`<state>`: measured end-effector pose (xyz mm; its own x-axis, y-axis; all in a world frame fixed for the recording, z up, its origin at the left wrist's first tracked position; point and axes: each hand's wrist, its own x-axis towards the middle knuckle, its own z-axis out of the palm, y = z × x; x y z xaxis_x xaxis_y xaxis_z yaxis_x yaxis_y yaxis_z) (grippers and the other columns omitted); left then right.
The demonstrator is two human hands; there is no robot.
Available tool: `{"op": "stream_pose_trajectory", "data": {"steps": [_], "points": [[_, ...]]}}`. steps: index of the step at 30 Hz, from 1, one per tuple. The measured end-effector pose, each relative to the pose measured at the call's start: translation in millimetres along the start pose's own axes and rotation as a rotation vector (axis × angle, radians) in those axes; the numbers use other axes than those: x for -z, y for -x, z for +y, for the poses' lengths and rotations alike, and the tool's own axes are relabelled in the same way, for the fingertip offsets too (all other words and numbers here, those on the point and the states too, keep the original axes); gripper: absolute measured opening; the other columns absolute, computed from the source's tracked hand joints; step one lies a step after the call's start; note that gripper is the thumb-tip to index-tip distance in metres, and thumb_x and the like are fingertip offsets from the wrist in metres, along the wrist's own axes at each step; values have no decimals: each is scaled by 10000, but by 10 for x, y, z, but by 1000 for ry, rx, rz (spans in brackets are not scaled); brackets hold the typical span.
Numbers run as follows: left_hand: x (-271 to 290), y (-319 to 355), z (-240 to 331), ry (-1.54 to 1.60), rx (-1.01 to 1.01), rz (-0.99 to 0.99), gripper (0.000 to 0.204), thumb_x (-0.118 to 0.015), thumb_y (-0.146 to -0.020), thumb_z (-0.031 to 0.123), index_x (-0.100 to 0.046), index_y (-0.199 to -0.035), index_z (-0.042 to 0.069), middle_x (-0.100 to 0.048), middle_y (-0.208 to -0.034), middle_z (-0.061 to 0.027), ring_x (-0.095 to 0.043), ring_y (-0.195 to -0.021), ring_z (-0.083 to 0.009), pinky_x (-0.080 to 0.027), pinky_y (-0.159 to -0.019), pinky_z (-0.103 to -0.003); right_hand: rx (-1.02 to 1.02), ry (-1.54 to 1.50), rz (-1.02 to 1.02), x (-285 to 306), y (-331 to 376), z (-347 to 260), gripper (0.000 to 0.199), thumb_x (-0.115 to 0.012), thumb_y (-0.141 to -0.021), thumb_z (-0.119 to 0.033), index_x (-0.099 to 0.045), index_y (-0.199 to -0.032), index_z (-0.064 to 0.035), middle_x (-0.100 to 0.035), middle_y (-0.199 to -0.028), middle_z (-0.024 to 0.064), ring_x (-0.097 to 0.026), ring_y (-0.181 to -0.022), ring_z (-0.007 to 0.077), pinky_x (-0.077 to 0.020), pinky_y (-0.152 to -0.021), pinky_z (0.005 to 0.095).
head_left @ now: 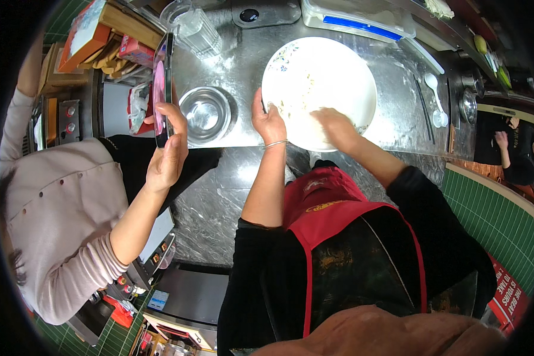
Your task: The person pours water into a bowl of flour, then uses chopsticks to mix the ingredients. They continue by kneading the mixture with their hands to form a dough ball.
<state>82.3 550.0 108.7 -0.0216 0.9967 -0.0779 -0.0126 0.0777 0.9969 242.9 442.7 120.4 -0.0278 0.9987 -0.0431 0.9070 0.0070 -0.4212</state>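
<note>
A large white basin (353,65) with a floral pattern near its rim sits at the front edge of the metal counter. Crumbly bits and pale flour-like material show on its inside, which is partly washed out by glare. My left hand (269,126) grips the basin's left rim, thumb on the upper side; some of its fingers are hidden behind the rim. Over the near right part of the basin, my right hand (336,128) reaches inward. Its fingers are smeared by motion, and whether they hold anything does not show.
Left of the basin stand a metal bowl (204,116) and a clear pitcher (197,37). A flat grey scale (266,15) and a clear lidded container (362,13) are behind. Dark chopsticks (423,107) and white spoons (437,101) lie right. A person (71,196) holds a phone (162,89) close by.
</note>
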Motion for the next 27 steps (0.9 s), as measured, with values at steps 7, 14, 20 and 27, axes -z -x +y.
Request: {"op": "stream_pose_trajectory", "data": {"steps": [7, 14, 20, 27], "points": [[58, 20, -23, -26, -84, -31, 428, -488, -856, -119, -525, -1277, -56, -585, -1241, -161, -564, -1141, -229, -415, -1005, -312, -7, -13, 180, 107, -712, 367, 449, -530, -820, 31, -601, -1243, -104, -610, -1212, 172, -572, -1133, 346, -477, -946, 393], [34, -24, -61, -23, -73, -44, 457, -492, -845, -124, -514, -1296, -53, -584, -1253, -169, -564, -1149, -233, -415, -1008, -318, -280, 15, 115, 193, -470, 227, 465, -554, -881, -250, -532, -1250, 32, -616, -1148, 230, -557, -1115, 370, -390, -1012, 431], [8, -24, -149, 6, -99, 15, 484, -489, -820, -140, -512, -1296, -53, -589, -1245, -180, -573, -1143, -254, -420, -1008, -327, -55, 54, -140, -83, -560, -360, 488, -593, -874, -306, -558, -1286, -46, -593, -1227, 188, -497, -1208, 341, -361, -1025, 456], [31, -38, -85, -75, -108, -31, 495, -486, -809, -144, -504, -1297, -64, -582, -1251, -200, -568, -1160, -277, -405, -1023, -340, -147, 275, 71, 504, -229, 562, 369, -686, -782, -184, -652, -1149, -172, -566, -1219, 98, -519, -1146, 310, -425, -947, 461]]}}
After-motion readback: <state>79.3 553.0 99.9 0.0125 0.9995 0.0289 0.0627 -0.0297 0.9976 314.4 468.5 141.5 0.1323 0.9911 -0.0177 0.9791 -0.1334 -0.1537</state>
